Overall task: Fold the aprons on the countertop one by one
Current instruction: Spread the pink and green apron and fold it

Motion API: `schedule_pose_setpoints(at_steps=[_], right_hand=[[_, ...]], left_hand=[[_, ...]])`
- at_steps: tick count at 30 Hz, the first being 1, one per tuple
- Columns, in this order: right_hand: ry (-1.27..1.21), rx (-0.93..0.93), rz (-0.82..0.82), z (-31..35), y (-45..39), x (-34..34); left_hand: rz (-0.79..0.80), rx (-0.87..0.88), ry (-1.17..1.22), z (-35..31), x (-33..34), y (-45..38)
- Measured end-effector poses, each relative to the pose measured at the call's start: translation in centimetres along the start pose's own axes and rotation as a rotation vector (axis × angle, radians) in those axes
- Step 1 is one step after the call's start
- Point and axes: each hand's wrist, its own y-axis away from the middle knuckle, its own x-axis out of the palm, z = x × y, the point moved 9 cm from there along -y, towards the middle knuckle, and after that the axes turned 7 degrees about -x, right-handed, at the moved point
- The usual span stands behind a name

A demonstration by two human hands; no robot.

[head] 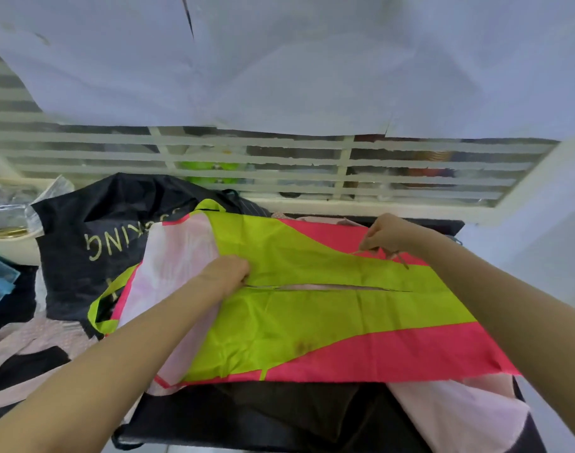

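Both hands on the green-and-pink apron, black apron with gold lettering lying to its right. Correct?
Not quite. The head view shows the black apron lying to the left of the green-and-pink apron, not the right. Left hand and right hand are both on the green-and-pink one.

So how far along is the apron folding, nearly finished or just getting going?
Early, I would judge. No neatly folded apron is in view. In hand: the lime-green and pink apron lies spread out, the left hand gripping its edge and the right hand pinching a thin tie. Left: the black apron with gold lettering and pale pink fabric lie rumpled alongside.
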Motion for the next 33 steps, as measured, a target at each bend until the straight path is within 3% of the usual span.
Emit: schedule_pose_setpoints(at_steps=[6, 9, 12, 16, 21, 25, 33], right_hand=[[0.609, 0.07, 0.13, -5.3, 0.6, 3.8], [0.705, 0.061, 0.172, -7.3, 0.7, 5.2], [0.701, 0.056, 0.206, -8.6, 0.3, 5.7], [0.571, -0.034, -0.009, -7.3, -2.3, 2.3], [0.539, -0.186, -0.047, -4.8, -6.4, 0.0], [0.559, -0.192, 0.009, -5.5, -9.6, 0.6], [0.552, -0.188, -0.073, -6.3, -10.7, -1.0]], left_hand=[[0.085, 0.076, -0.053, -1.9, -0.7, -0.9], [0.111, 0.134, -0.052, -3.2, -0.9, -1.4], [0.117, 0.165, -0.016, -4.5, -0.7, -1.9], [-0.02, 0.182, 0.12, -5.8, -3.1, -3.3], [-0.204, -0.018, -0.085, -4.4, -6.5, -6.5], [-0.189, -0.184, -0.206, -2.1, -7.1, -7.9], [-0.341, -0.191, -0.262, -1.1, -7.6, -7.4]])
